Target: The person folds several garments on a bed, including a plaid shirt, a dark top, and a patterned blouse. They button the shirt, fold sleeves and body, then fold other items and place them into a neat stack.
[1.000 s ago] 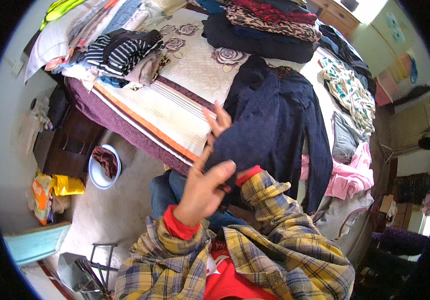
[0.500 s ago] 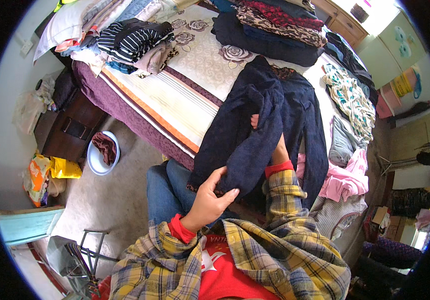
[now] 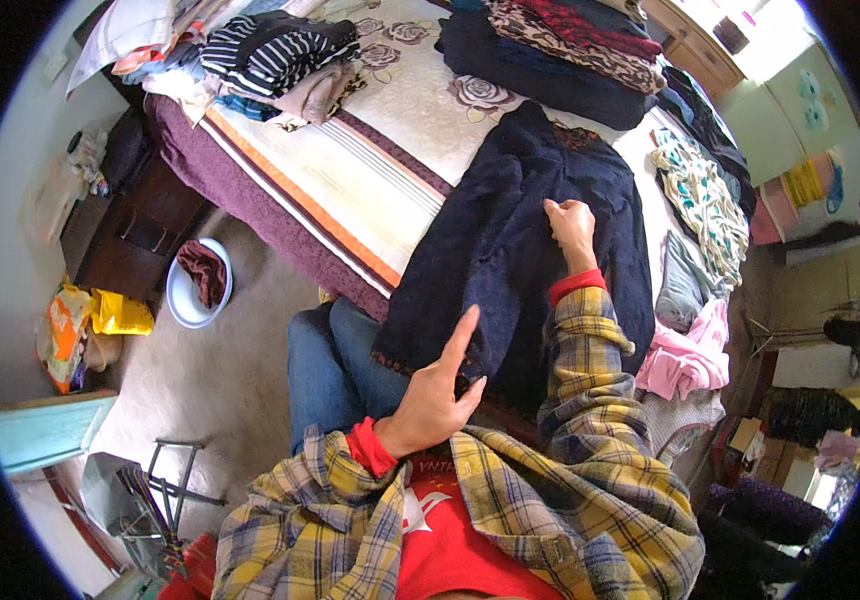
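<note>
Dark navy trousers (image 3: 490,230) with a patterned waistband lie over the bed edge, legs toward me. My right hand (image 3: 572,232) is closed on the cloth of the upper part, with its fingers curled in a pinch. Down at the hem of the left leg rests my left hand (image 3: 428,402), its index finger stretched along the fabric and its thumb spread apart. Its other fingers are partly hidden.
Folded dark and patterned clothes (image 3: 560,60) are stacked at the bed's far side. A striped garment pile (image 3: 275,55) lies far left. Along the right edge are a white-green garment (image 3: 700,195) and a pink one (image 3: 688,355). A basin (image 3: 186,300) stands on the floor.
My right hand, before partly covered by the trouser cloth, now shows on top and grips it. The trousers lie flatter. My left index finger has straightened along the leg.
</note>
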`<action>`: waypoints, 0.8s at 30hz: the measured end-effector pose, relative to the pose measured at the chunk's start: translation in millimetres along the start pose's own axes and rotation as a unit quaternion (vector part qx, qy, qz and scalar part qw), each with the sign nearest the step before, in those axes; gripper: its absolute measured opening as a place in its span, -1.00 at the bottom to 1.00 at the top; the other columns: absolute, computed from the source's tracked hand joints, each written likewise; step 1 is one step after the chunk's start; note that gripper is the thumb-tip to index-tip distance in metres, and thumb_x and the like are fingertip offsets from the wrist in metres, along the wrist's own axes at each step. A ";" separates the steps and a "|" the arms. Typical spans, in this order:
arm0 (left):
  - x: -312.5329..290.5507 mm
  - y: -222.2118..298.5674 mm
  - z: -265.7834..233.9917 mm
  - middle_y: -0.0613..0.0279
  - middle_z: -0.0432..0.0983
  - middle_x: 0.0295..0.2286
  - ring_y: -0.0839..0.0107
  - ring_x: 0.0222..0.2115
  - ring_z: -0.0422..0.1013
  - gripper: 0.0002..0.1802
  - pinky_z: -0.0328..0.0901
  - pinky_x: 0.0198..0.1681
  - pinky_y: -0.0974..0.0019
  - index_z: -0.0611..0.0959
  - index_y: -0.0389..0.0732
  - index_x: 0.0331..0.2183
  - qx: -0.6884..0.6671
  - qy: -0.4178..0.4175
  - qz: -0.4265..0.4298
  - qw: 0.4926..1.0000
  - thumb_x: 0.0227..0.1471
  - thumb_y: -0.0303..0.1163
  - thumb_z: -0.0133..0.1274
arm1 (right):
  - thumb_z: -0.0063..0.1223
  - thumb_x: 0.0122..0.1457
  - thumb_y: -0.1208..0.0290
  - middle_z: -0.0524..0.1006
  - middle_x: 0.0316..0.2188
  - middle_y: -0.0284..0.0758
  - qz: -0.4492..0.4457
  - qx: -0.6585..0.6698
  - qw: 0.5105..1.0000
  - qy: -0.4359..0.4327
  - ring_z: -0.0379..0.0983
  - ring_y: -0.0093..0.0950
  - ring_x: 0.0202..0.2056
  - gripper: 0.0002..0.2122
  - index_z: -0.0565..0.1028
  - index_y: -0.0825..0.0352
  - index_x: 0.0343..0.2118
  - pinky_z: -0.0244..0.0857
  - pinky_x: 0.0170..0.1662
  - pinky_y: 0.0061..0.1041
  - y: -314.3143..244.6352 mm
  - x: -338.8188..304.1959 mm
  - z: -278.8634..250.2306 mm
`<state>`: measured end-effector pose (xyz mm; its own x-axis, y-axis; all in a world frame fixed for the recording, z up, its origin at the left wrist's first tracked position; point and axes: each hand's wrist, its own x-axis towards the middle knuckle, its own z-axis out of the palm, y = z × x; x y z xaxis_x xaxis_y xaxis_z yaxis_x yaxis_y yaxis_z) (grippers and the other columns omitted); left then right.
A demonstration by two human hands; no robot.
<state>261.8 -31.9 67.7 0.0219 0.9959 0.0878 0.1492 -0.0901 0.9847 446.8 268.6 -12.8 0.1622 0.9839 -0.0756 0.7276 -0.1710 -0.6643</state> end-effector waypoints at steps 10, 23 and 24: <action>-22.7 -28.0 -0.5 0.04 0.51 -0.29 0.35 -0.36 0.52 -0.48 0.46 -0.16 0.22 0.27 -0.18 0.16 -0.472 0.048 -0.247 0.845 0.17 -0.58 -0.11 | 0.05 0.00 0.43 0.22 -0.75 -0.57 -0.086 0.288 0.943 0.143 0.10 -0.71 -0.73 -0.79 0.35 0.23 -0.72 -0.05 -0.66 -0.60 -16.8 37.7 -14.2; -60.4 -136.8 -35.2 -0.02 0.55 -0.54 0.26 -0.59 0.49 -0.35 0.44 -0.37 0.24 0.51 -0.35 -0.28 -0.507 0.125 -0.409 0.749 0.24 0.13 -0.28 | -0.06 0.27 0.38 0.59 -0.24 -0.30 -0.203 0.305 0.927 -0.085 0.48 -0.57 -0.26 -0.75 0.51 0.39 -0.08 0.33 -0.17 -0.59 -65.6 -25.1 32.7; -62.7 -137.4 -39.5 0.02 0.54 -0.57 0.29 -0.63 0.46 -0.37 0.43 -0.40 0.26 0.50 -0.34 -0.26 -0.489 0.121 -0.396 0.768 0.24 0.12 -0.28 | -0.06 0.27 0.39 0.59 -0.25 -0.30 -0.207 0.313 0.924 -0.071 0.48 -0.58 -0.26 -0.76 0.51 0.39 -0.09 0.33 -0.17 -0.60 -53.5 -38.5 18.2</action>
<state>200.9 -81.6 -67.2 0.1052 0.7181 -0.6879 -0.7958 0.4756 0.3748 389.5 240.8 12.1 -0.1661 0.9625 0.2146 0.1711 0.2424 -0.9550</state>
